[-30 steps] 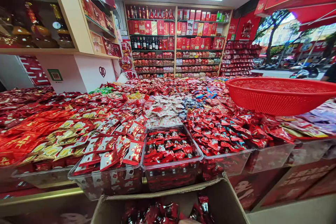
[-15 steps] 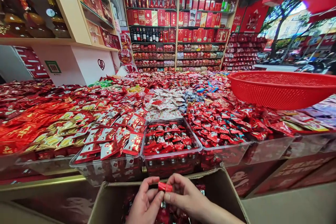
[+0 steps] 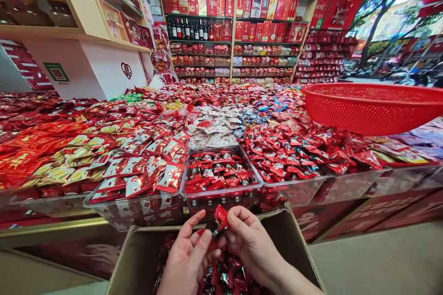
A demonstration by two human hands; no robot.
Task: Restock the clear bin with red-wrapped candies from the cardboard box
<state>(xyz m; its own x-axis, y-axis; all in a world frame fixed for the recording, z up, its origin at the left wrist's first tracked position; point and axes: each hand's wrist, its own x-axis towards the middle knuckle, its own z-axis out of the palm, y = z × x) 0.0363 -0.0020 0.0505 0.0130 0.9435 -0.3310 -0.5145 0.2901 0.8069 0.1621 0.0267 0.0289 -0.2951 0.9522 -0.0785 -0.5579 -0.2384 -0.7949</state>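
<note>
Left hand (image 3: pixel 185 256) and right hand (image 3: pixel 254 249) clamp their fingers (image 3: pixel 201 245) on a red candy (image 3: pixel 220 217) above a cardboard box (image 3: pixel 133 258). Just beyond the fingers, small white characters (image 3: pixel 209 202) show through a clear bin (image 3: pixel 221 192); farther, to their left, a heart sign (image 3: pixel 126 70) reads 囍.

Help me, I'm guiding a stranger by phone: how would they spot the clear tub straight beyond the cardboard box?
Start at the open cardboard box at the bottom centre. Straight beyond its far edge sits a clear tub of red-and-black wrapped sweets. Unlike the heaped tubs on either side, its contents lie within the rim in rough rows.
</note>
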